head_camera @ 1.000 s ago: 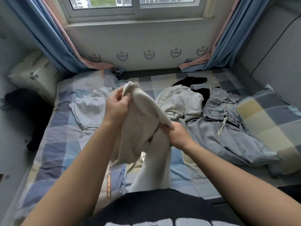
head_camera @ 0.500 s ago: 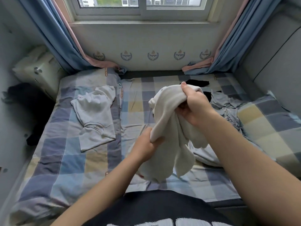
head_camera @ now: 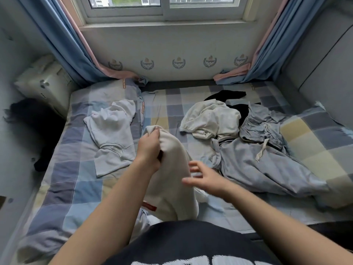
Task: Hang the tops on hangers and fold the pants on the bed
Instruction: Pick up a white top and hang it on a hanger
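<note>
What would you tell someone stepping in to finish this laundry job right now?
Left hand grips the top of a cream garment, which hangs down toward the bed. Right hand is open, fingers spread beside that garment; it is blurred, so contact is unclear.
On the bed: a white T-shirt at left, a crumpled cream top in the middle, grey drawstring pants at right, a black garment behind them.
Done: nothing looks folded or hung; no hanger is in view.
Left: hang the tops, fold the pants.
</note>
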Available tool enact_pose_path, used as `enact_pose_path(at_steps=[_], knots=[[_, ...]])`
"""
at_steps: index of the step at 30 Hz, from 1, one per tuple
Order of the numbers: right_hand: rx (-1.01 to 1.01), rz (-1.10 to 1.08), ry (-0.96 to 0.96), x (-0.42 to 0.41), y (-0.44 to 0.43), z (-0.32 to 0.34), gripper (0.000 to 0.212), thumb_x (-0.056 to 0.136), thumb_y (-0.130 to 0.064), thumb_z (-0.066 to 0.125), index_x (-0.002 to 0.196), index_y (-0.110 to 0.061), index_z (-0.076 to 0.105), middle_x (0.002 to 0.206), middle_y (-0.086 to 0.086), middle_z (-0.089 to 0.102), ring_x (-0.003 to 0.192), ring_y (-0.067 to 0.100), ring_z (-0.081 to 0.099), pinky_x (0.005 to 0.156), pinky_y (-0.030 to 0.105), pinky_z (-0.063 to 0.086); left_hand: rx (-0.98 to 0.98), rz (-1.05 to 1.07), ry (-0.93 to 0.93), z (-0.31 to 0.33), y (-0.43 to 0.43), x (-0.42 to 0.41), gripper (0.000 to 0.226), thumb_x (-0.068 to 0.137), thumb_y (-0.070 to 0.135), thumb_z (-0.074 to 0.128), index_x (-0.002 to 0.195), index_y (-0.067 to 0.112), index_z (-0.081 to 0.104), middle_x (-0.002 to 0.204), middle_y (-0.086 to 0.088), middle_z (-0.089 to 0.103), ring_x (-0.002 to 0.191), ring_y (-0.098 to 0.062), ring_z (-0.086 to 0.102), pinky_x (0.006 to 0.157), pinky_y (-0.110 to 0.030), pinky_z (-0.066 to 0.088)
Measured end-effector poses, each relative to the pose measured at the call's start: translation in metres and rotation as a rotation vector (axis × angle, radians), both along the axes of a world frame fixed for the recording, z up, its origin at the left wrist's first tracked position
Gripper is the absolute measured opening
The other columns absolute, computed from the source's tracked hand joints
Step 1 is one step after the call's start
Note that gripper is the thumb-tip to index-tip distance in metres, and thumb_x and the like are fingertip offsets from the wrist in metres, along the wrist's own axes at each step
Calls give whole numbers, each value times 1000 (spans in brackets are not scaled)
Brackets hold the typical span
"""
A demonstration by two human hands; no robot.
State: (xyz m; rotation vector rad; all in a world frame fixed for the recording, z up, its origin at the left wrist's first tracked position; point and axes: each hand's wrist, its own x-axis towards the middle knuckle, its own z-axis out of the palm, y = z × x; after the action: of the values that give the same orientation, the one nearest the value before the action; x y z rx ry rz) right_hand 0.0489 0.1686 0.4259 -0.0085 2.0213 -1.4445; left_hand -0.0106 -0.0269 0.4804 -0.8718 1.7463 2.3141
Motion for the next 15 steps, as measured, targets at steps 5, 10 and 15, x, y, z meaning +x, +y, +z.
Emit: enact_pose_path(at_steps=[5, 10, 15], knots=[[26, -4, 17, 21, -23, -37, 97, 62, -61, 84, 142, -36, 35, 134, -13, 56, 123, 6, 56, 103, 36, 49, 297, 139, -32, 16, 3, -6, 21, 105, 26, 53, 107, 7, 62, 100, -13, 72, 84, -20, 73, 63, -29, 60], [108, -113, 191, -9, -22, -33, 3, 91, -28, 66, 94, -27, 68, 98, -3, 74, 96, 15, 67, 82, 36, 56, 341, 57, 27, 26, 2, -12, 22, 104, 23, 54, 109, 4, 63, 88, -14, 77, 76, -23, 77, 58, -31, 60], [-242, -474, 11, -46, -18, -8, 7, 94, -14, 65, 93, -14, 72, 88, 7, 75, 77, 17, 69, 61, 27, 54, -93, -94, 107, 15, -22, -16, 20, 103, 27, 56, 103, 16, 72, 83, 2, 77, 76, -14, 70, 55, -22, 51]])
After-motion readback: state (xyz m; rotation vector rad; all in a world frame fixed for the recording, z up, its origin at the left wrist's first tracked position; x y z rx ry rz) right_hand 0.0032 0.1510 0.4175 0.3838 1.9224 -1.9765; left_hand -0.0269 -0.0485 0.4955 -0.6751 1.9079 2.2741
